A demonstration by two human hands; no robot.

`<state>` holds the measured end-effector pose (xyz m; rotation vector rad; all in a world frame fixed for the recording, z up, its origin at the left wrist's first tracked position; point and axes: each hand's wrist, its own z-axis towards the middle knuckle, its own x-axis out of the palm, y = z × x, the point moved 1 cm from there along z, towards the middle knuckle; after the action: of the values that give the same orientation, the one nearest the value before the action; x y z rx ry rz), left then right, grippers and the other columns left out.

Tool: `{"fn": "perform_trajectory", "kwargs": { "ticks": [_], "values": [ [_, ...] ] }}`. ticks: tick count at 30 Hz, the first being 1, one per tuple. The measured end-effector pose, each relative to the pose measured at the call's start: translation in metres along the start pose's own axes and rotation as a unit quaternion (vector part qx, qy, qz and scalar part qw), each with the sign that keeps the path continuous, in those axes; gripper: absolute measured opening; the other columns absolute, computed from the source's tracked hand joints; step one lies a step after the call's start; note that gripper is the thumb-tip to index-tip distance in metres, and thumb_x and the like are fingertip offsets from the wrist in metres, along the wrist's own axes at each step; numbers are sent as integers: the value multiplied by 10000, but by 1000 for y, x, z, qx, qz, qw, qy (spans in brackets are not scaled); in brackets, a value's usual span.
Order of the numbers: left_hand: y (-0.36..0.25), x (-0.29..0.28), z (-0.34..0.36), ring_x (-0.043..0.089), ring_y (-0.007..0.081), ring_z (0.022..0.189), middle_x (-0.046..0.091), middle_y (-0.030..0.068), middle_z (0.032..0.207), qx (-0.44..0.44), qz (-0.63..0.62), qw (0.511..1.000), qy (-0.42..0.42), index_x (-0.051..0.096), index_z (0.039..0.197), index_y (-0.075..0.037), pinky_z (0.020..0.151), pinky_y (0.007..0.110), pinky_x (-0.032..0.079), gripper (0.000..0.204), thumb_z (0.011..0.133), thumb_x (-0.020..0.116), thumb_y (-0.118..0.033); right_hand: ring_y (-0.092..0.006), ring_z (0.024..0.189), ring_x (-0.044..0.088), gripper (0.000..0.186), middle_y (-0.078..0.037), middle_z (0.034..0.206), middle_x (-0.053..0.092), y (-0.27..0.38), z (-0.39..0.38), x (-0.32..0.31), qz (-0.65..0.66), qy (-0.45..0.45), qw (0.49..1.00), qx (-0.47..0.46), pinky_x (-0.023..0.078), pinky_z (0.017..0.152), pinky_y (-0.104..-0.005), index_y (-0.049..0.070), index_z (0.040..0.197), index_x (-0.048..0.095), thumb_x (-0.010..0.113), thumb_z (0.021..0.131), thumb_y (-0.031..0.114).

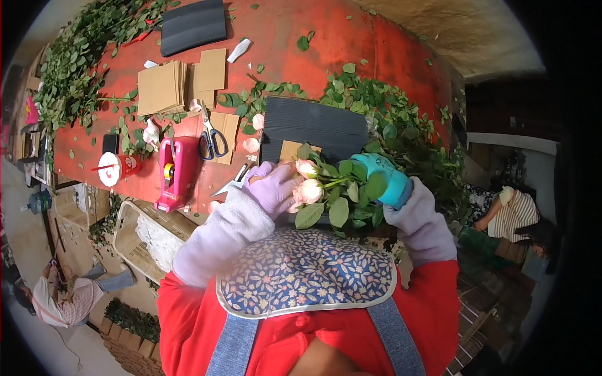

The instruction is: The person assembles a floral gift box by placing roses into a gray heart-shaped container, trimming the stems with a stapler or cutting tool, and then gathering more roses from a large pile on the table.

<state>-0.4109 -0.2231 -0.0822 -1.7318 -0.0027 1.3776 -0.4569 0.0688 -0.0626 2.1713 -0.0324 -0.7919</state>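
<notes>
The red bench (326,37) in front of you was strewn with green leaves and cuttings, and a dark corrugated sheet (313,125) lay on it just beyond your hands. Left of that sheet were blue-handled scissors (212,141), a pink tape dispenser (177,172) and a stack of brown cardboard pieces (164,88).

You held a small bunch of pale pink roses (307,182) close to your chest, above the flowered apron bib (307,269). Your right hand (385,178), in a teal glove, was wrapped around the leafy stems, fingers closed on them. Your left hand (273,185), in a lilac glove, sat at the flower heads, its fingers curled against the blooms; from this view you could not tell whether they pinched a bud or only touched it.

The bunch lay nearly level across your body, its long axis running left to right: heads toward your left hand, stems and foliage running away under your right. So the blooms were right at your left fingertips, while your right hand was the one that carried the bunch. A white-handled tool (233,183) lay on the bench just beside your left hand, nearer to it than to the right.

Two other people were seated low at the far left and far right edges, well apart from you.
</notes>
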Motion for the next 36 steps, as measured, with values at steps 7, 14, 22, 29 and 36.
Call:
{"fn": "perform_trajectory", "kwargs": {
  "ticks": [7,14,22,29,36],
  "values": [
    [0,-4,1,520,294,1017,554,52,1070,-9,24,999,21,658,1070,-162,830,427,460,272,808,630,-229,-341,973,585,387,-118,1008,619,8,-7,-16,-55,-15,993,-107,471,788,-432,118,1175,634,680,807,228],
    [-9,-7,1,516,292,1018,551,59,1065,-30,16,999,26,658,1058,-134,859,415,451,270,804,625,-222,-302,908,644,301,-129,1035,671,-14,-58,-41,-46,-55,995,72,505,820,-389,90,1169,634,575,897,206],
    [-5,0,-3,544,272,964,587,21,1106,-10,45,999,-19,683,1052,-135,788,416,458,299,768,672,-227,-287,924,631,338,-154,1043,662,37,-27,-60,145,-208,967,15,501,789,-354,32,1141,638,595,812,94],
    [-3,1,1,540,279,958,589,29,1110,-4,31,999,-14,682,1073,-127,791,421,461,315,772,672,-221,-387,1064,572,565,-177,1211,598,36,-17,-65,-268,-209,939,47,471,895,-437,73,1275,563,685,724,97],
    [-2,2,-3,532,290,973,589,38,1133,-8,14,1000,-7,680,1077,-130,801,425,458,323,767,676,-219,-301,763,615,224,-83,841,624,93,-37,-40,-394,-244,884,57,473,673,-426,99,994,628,693,803,196]
  ]
}}
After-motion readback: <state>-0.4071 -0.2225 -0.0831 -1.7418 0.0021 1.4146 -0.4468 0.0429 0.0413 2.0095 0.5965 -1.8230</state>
